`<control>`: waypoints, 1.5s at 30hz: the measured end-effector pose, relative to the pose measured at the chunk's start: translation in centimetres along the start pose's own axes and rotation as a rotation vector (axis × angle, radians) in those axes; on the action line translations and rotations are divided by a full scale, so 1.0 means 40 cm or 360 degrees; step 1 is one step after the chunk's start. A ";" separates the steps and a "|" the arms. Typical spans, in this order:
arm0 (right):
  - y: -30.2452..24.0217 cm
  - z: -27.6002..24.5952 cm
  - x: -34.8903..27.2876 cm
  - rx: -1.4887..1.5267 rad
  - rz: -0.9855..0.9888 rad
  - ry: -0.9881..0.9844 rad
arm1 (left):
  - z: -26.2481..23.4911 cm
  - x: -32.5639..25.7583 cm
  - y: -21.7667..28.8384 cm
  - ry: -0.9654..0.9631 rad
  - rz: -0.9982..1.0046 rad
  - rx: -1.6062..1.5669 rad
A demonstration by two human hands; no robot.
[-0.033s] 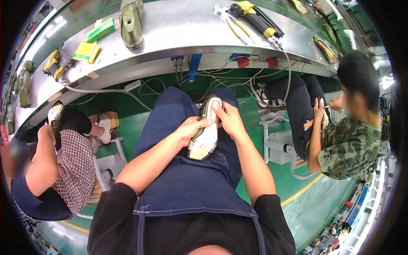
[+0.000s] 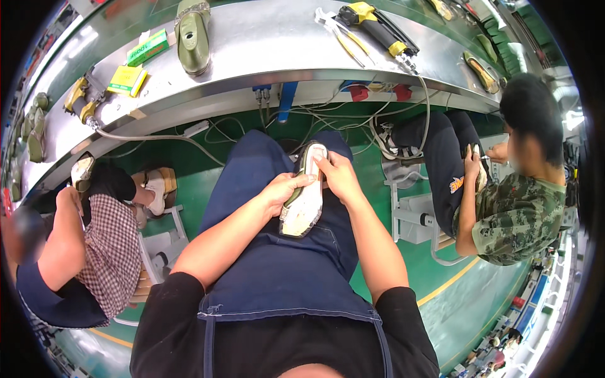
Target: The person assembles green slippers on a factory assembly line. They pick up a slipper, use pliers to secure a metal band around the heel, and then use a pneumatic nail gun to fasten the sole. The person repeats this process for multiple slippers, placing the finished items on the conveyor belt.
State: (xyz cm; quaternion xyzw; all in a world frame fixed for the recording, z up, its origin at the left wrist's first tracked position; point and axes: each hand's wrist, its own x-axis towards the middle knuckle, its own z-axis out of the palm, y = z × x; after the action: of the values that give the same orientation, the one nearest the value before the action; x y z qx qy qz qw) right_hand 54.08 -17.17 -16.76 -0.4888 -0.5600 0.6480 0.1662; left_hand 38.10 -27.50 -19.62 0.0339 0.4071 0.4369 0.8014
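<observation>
A shoe upper stretched over a last (image 2: 301,217) lies sole side up above my lap, its white insole showing and olive fabric folded round the edge. My left hand (image 2: 282,191) grips its left side, with the thumb across the middle of the insole. On the opposite side, my right hand (image 2: 340,179) is closed round the narrower far end, its thumb pressed onto the white surface. The fingers under the shoe are hidden. Beneath it is my dark blue apron (image 2: 283,277).
Ahead, a metal bench (image 2: 265,44) carries a green last (image 2: 193,41), yellow-handled pliers (image 2: 350,43), a black-and-yellow air tool (image 2: 375,28), and green (image 2: 147,48) and yellow (image 2: 128,79) boxes. Hoses hang below. Co-workers sit left (image 2: 69,252) and right (image 2: 517,208), each holding a shoe.
</observation>
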 end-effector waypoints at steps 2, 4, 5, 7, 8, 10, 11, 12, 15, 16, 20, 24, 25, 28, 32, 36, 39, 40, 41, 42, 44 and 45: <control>0.021 -0.004 0.040 0.0017 0.0117 -0.0039 | -0.004 0.021 0.008 -0.0017 -0.0079 -0.0028; 0.047 -0.016 0.042 0.0070 0.0141 -0.0037 | -0.005 0.025 0.007 0.0014 -0.0085 0.0041; 0.061 -0.019 0.038 0.0032 0.0109 -0.0034 | -0.002 0.020 0.011 0.0047 -0.0063 0.0128; 0.034 -0.019 0.010 -0.0052 0.0146 -0.0003 | -0.012 0.028 0.009 0.0263 0.0217 0.0600; 0.031 -0.020 0.011 -0.0032 0.0114 0.0020 | -0.020 0.032 0.010 0.0371 0.0357 0.0832; 0.029 -0.022 0.018 0.0012 0.0048 0.0073 | -0.034 0.056 0.037 0.0400 0.0609 0.0779; 0.031 -0.023 0.026 0.0041 0.0022 0.0094 | -0.038 0.070 0.056 0.0350 0.0619 0.0672; 0.037 -0.024 0.039 0.0070 -0.0004 0.0114 | -0.041 0.085 0.076 0.0301 0.0629 0.0565; 0.049 -0.040 0.064 0.0128 -0.0048 0.0081 | -0.022 0.120 0.097 0.0329 0.0605 0.0511; 0.050 -0.043 0.070 0.0147 -0.0058 0.0056 | -0.014 0.127 0.105 0.0342 0.0610 0.0526; 0.041 -0.057 0.081 0.0180 -0.0064 0.0062 | 0.001 0.148 0.161 0.0198 0.0540 0.0596; 0.040 -0.047 0.077 0.0226 -0.0151 0.0165 | 0.004 0.160 0.170 0.0186 0.0583 0.0780; 0.045 -0.043 0.075 0.0209 -0.0181 0.0201 | 0.005 0.156 0.171 0.0177 0.0587 0.0872; 0.062 -0.035 0.078 0.0082 -0.0184 0.0303 | 0.010 0.133 0.173 0.0125 0.0711 0.1135; 0.068 -0.022 0.067 -0.0167 -0.0410 0.0447 | 0.018 0.116 0.179 0.0252 0.0921 0.1630; 0.048 -0.022 0.048 -0.0371 -0.0483 0.0469 | 0.022 0.112 0.172 0.0290 0.1048 0.1757; 0.046 -0.026 0.039 -0.0436 -0.0479 0.0463 | 0.014 0.120 0.163 0.0299 0.1123 0.1829; 0.044 -0.028 0.033 -0.0454 -0.0479 0.0462 | 0.016 0.119 0.161 0.0297 0.1149 0.1852; 0.039 -0.027 0.032 -0.0450 -0.0488 0.0463 | 0.017 0.118 0.159 0.0301 0.1130 0.1826; 0.032 -0.023 0.033 -0.0445 -0.0498 0.0464 | 0.018 0.116 0.158 0.0305 0.1110 0.1800; 0.017 -0.022 0.029 -0.0487 -0.0555 0.0473 | 0.017 0.114 0.157 0.0312 0.1096 0.1789; 0.008 -0.023 0.026 -0.0534 -0.0603 0.0483 | 0.017 0.116 0.156 0.0314 0.1101 0.1804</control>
State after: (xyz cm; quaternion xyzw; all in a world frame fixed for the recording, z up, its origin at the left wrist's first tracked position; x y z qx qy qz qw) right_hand 54.45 -15.98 -17.41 -0.4875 -0.7093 0.4233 0.2829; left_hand 35.69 -20.09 -19.51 0.5380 0.6104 0.3884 0.4325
